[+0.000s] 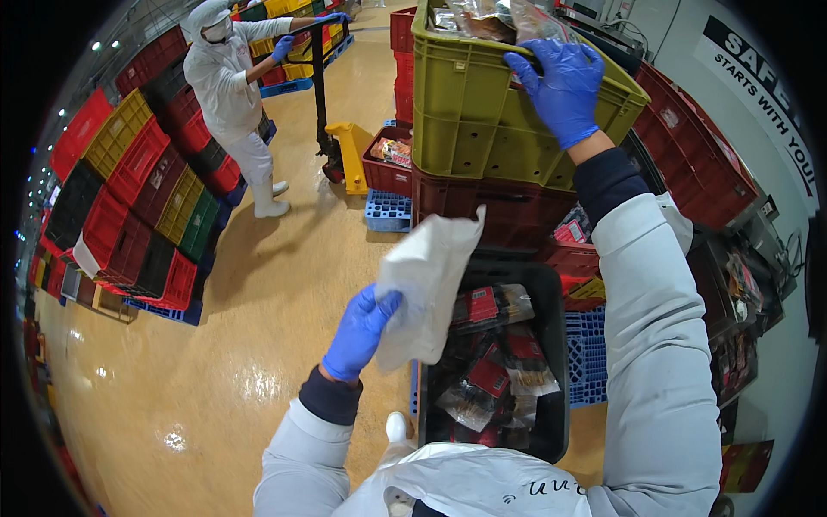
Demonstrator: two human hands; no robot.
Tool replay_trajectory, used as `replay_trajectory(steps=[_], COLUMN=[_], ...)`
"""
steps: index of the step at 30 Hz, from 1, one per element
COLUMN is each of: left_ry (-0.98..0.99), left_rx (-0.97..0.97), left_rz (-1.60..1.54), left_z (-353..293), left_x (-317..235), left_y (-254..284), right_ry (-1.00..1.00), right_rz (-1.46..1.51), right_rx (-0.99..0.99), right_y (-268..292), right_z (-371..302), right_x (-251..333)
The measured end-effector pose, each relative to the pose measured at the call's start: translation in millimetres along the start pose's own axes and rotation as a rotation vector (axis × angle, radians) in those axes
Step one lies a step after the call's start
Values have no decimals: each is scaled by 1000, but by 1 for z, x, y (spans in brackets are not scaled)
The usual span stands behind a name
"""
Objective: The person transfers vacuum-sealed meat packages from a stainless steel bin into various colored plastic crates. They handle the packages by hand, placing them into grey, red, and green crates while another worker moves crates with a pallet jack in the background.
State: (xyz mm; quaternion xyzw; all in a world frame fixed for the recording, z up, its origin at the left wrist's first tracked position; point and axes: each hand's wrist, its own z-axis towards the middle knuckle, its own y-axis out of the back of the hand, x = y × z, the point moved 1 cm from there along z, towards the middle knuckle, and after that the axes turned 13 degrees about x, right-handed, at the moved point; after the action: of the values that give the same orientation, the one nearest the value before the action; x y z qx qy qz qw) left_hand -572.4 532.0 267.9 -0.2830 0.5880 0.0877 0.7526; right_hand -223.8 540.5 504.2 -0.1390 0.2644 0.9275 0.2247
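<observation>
My left hand (362,332), in a blue glove, pinches a limp white sheet (428,289) that hangs over the left side of a black crate (556,370). Whether the sheet is paper or plastic I cannot tell. Inside that crate lie several clear packets with red labels (491,377). My right hand (564,90), gloved too, hooks its fingers over the near rim of an olive-green crate (491,108). Clear plastic packages (487,19) fill the top of this crate, next to my fingertips. The fingertips themselves are partly hidden behind the rim.
Dark red crates (474,207) support the olive-green one. A blue pallet (586,358) shows right of the black crate. At the upper left a person in white (228,95) holds the handle of a yellow pallet jack (349,155). Stacked coloured crates (142,194) line the left.
</observation>
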Motion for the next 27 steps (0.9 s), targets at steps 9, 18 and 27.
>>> replay_trajectory(steps=[9, 18, 27], left_ry=[29, -8, -12], left_rx=[-57, -137, -174], left_rz=[-321, -343, -352], left_z=[94, 115, 159], left_x=[13, 33, 34], left_y=[41, 41, 55], right_ry=[95, 35, 53], right_rz=[-71, 2, 86], right_rx=[-92, 30, -43], right_y=[-16, -1, -4], right_z=[13, 51, 69], right_x=[-9, -17, -27])
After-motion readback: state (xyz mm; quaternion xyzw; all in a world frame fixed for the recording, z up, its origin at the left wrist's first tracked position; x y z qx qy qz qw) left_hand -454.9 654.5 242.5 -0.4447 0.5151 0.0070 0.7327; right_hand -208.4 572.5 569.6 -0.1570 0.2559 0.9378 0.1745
